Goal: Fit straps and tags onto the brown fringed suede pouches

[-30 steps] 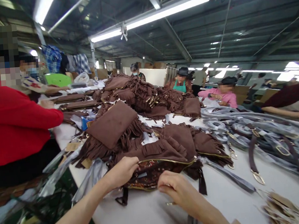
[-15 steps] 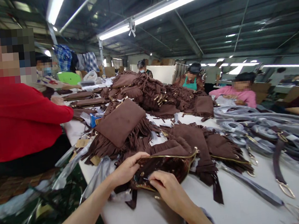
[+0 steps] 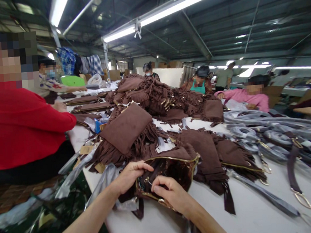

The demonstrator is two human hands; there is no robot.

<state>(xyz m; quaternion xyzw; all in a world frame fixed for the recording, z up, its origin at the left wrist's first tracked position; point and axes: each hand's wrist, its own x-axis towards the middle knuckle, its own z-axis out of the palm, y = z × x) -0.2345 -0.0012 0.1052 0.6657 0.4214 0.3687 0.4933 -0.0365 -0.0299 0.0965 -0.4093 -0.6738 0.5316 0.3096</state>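
A brown fringed bag (image 3: 174, 153) lies on the white table in front of me, its gold zip edge spread wide and its dark shiny lining showing. My left hand (image 3: 133, 174) grips the bag's left rim, thumb and fingers over the edge. Over the opening, my right hand (image 3: 171, 192) is closed in a pinch on a small metal zipper pull (image 3: 149, 181) at the inner lining. A gold ring shows at the near rim, beside my right hand.
Brown fringed bags (image 3: 126, 127) are piled ahead. Wrapped straps with gold clasps (image 3: 293, 163) cover the right side of the white table (image 3: 249, 209). A person in red (image 3: 24, 123) sits close at the left; several other people are beyond.
The bag's opening has shifted slightly left and gapes wider. My right hand has moved slightly left, and the pull shows more clearly. A person at the back left has stretched out an arm.
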